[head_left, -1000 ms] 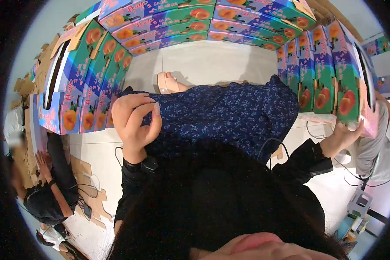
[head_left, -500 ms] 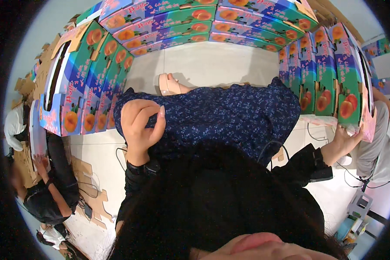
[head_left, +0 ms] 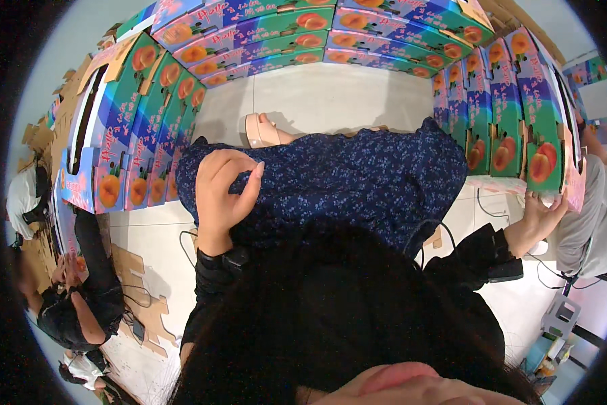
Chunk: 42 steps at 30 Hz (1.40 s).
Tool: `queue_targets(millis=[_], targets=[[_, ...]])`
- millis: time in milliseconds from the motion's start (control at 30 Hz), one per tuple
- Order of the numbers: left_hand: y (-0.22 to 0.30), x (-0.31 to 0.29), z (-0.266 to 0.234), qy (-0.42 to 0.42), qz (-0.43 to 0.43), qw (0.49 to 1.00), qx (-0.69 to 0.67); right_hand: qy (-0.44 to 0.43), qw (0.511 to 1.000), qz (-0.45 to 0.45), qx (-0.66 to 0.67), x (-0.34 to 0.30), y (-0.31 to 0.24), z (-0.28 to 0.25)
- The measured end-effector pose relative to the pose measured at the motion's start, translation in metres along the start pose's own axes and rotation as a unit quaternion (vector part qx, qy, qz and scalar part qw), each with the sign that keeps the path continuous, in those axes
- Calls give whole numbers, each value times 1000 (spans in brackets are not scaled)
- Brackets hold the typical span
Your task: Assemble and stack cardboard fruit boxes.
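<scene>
Head view: right hand [head_left: 531, 224] at 3 o'clock, grips the near bottom corner of the end box [head_left: 543, 121] between 2 and 3 o'clock, fingers up against the bottom edge, thumb round to the pink end. Box is smooth printed cardboard: tall flat block, green-blue-pink bands, peach picture low on the green, long dark slot in the outer panel. More of the same stand packed against it, faces in a fan.

Left hand [head_left: 222, 196] at 9 o'clock: fingers loosely curled into a hollow, nothing visible in it, just above the skirt [head_left: 357, 182]. Thumb tip sits by the index tip; can't tell from this angle whether they meet. Skirt is soft dark blue cloth, tiny floral print, rumpled folds. Black sleeves on both arms.

Matching cartons [head_left: 131, 145] at 10 o'clock, crisp edges, same slot cutout. Box wall [head_left: 269, 44] at 12, stacked in layers.

Floor [head_left: 317, 94]: pale tile, slight sheen, thin joints. Beige sandal [head_left: 252, 131] at 11. Flat brown cardboard pieces [head_left: 156, 324] at 8, beside a co-worker in black [head_left: 64, 320]. Another person in grey [head_left: 590, 223] at 3. Grey plastic stand [head_left: 556, 316] at 4, rectangular hole through it.
</scene>
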<state>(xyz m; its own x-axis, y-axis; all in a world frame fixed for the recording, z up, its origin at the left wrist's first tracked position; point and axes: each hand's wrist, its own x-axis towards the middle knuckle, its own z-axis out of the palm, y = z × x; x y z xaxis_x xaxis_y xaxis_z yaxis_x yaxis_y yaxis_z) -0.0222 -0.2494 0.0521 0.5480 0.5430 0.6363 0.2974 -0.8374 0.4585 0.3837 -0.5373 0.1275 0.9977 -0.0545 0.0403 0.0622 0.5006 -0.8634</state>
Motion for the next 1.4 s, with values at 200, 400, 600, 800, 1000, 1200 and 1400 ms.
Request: queue_targets(millis=[200,400,600,800,1000,1200,1400], targets=[[-3,-9,1,-57,-37,997,-37,85,993,45,66,32,1,-28],[-4,-11,2,-64,-56,996,-42,12,882,-388,-267,-23,19,4],[-5,-13,3,-56,-61,996,-37,-130,672,-581,-440,-89,80,90],[-18,-13,15,-96,-95,990,-47,-690,388,38,-610,-107,126,119],[-39,-14,39,-116,-151,977,-95,-716,438,-265,-475,-131,170,130],[-74,-28,75,-50,-246,951,-179,-799,471,-19,-373,-116,238,150],[-81,-31,78,-32,-297,941,-159,-611,594,-141,-505,-110,268,134]])
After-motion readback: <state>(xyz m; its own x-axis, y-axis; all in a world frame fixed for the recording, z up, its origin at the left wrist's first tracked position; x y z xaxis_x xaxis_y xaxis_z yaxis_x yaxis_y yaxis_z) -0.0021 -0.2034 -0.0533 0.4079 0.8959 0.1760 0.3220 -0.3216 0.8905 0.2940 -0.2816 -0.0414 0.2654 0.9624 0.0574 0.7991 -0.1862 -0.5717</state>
